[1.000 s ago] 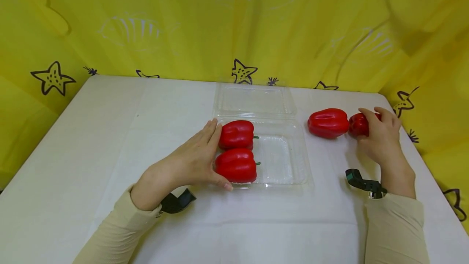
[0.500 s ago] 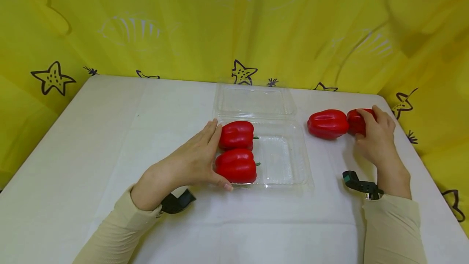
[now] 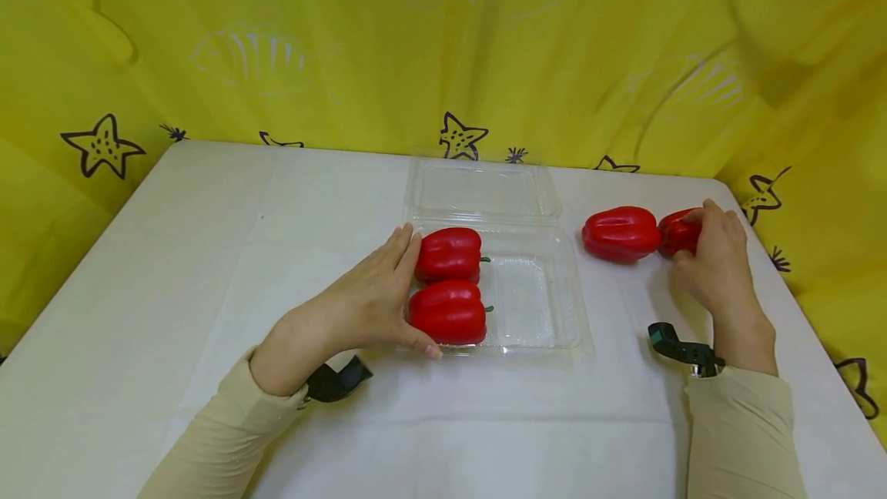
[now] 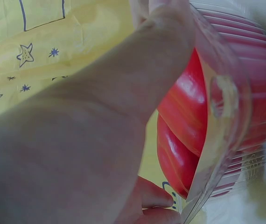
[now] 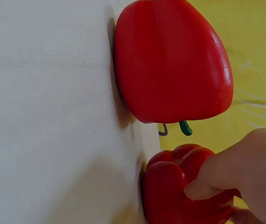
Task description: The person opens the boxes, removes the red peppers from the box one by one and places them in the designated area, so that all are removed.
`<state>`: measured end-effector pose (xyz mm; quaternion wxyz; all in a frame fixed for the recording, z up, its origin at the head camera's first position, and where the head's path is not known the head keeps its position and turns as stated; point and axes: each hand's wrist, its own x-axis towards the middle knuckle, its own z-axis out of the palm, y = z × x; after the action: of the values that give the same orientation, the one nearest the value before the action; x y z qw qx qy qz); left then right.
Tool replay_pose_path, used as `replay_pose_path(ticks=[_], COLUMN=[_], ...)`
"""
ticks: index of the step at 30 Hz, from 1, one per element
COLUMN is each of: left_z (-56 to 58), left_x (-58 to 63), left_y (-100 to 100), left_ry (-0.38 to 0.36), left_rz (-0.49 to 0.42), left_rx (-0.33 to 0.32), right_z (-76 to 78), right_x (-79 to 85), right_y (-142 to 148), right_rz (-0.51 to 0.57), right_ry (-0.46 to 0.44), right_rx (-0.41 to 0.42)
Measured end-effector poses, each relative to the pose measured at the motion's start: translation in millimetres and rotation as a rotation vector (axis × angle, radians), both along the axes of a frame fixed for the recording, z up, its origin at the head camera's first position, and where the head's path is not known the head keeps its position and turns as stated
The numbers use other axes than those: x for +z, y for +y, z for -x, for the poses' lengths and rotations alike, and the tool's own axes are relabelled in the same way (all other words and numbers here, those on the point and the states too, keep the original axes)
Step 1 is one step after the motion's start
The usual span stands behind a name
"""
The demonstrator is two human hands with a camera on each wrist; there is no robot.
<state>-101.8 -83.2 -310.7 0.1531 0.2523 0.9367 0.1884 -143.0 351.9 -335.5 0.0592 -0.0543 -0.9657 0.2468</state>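
Two red bell peppers [image 3: 449, 254] lie side by side in the left half of a clear plastic clamshell container [image 3: 530, 291], green stems pointing right. Along the container's left side rests my left hand [image 3: 363, 303], fingers straight and thumb spread at the near corner. My right hand [image 3: 721, 264], at the table's far right, grips another red bell pepper [image 5: 165, 186] between thumb and fingers; the hand partly hides it. Just left of that one lies a further red bell pepper [image 3: 621, 235], its green stem showing in the right wrist view.
The container's lid [image 3: 481, 189] lies flipped back toward the far table edge. A yellow curtain [image 3: 346, 45] with starfish and fish prints hangs behind and beside the white-covered table [image 3: 173, 268].
My right hand has shifted slightly left and its fingers have drawn in around the far-right bell pepper. The left hand, the container and the other peppers stay in place.
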Motion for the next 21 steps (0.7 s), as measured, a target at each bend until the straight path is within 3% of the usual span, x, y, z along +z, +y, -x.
replay_pose_path(ticks=[7, 11, 15, 21], left_z=[-1.0, -0.8, -0.6, -0.4], left_x=[-0.7, -0.4, 0.0, 0.5], left_y=[-0.1, 0.2, 0.7, 0.1], left_ry=[0.006, 0.008, 0.006, 0.010], left_rz=[-0.006, -0.006, -0.002, -0.001], left_rx=[-0.003, -0.003, -0.004, -0.002], right_z=[-1.4, -5.9, -11.8, -19.9], right_x=[1.2, 10.9, 25.9, 45.5], right_y=[0.8, -3.8, -15.4, -38.1], right_rz=[-0.012, -0.029, -0.013, 0.020], right_ry=[-0.014, 0.005, 0.099, 0.237], right_rx=[0.009, -0.021, -0.065, -0.052])
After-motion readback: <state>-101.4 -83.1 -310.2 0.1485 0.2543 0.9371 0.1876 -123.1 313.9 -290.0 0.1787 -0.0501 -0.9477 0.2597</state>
